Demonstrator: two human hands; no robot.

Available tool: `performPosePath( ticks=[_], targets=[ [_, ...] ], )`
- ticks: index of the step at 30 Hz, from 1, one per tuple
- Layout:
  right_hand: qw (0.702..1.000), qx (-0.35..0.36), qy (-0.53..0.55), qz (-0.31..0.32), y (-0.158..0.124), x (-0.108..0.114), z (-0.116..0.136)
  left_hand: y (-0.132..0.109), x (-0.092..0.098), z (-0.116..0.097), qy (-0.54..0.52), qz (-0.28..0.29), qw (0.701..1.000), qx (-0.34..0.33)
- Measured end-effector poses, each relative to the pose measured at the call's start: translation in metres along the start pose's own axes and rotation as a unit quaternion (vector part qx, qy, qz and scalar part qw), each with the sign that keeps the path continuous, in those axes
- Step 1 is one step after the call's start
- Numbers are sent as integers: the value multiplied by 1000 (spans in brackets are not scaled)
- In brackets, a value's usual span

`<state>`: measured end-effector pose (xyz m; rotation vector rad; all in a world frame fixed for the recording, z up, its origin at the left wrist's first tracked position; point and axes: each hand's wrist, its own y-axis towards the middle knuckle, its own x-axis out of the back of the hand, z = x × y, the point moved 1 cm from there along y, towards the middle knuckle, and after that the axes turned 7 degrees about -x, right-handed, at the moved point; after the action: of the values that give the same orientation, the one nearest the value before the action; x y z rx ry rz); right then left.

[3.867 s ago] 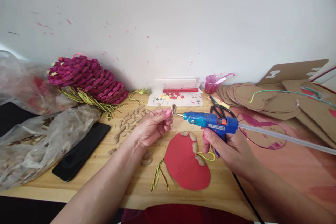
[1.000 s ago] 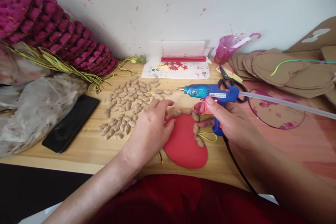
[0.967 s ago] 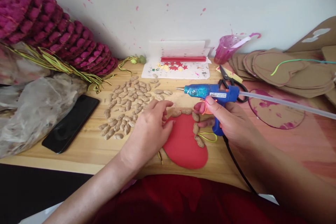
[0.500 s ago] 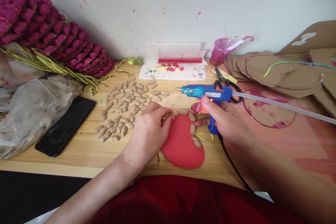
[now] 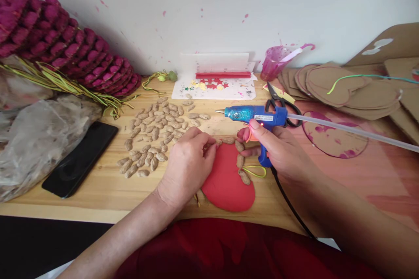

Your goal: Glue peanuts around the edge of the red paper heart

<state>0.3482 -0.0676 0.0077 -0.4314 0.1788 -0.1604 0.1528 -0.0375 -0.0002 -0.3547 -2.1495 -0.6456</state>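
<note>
A blue glue gun (image 5: 238, 113) with a clear glue stick (image 5: 343, 129) is in my right hand (image 5: 281, 148), its nozzle pointing left above the wood. Below it lies a red heart-shaped piece (image 5: 229, 178), with several peanuts (image 5: 244, 177) along its upper and right edge. My left hand (image 5: 193, 161) is closed, fingertips pinched at the heart's upper left edge on what appears to be a peanut, mostly hidden by the fingers. A yellow cord loop (image 5: 257, 171) sticks out on the heart's right. Many loose peanuts (image 5: 153, 128) are spread left of my left hand.
A black phone (image 5: 80, 159) and a plastic bag (image 5: 42, 139) lie left, below magenta stacked pieces (image 5: 65, 43). Paper with star cutouts (image 5: 212, 91) stands at the back, near a stained cup (image 5: 275, 63). Black scissors (image 5: 291, 111) and cardboard shapes (image 5: 353, 91) are right.
My left fingers have curled in more tightly at the heart's upper left edge. My right hand keeps the glue gun in nearly the same place; the view has shifted slightly.
</note>
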Motion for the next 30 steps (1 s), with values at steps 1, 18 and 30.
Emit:
performPosePath(
  ticks=[1, 18, 30],
  targets=[
    [1000, 0, -1, 0, 0, 0, 0, 0, 0, 0, 1, 0, 1000, -2],
    [1000, -18, 6, 8, -4, -3, 3, 0, -1, -1, -3, 2, 1000, -13],
    [1000, -2, 5, -4, -1, -2, 0, -6, 3, -3, -11, -1, 999, -35]
  ],
)
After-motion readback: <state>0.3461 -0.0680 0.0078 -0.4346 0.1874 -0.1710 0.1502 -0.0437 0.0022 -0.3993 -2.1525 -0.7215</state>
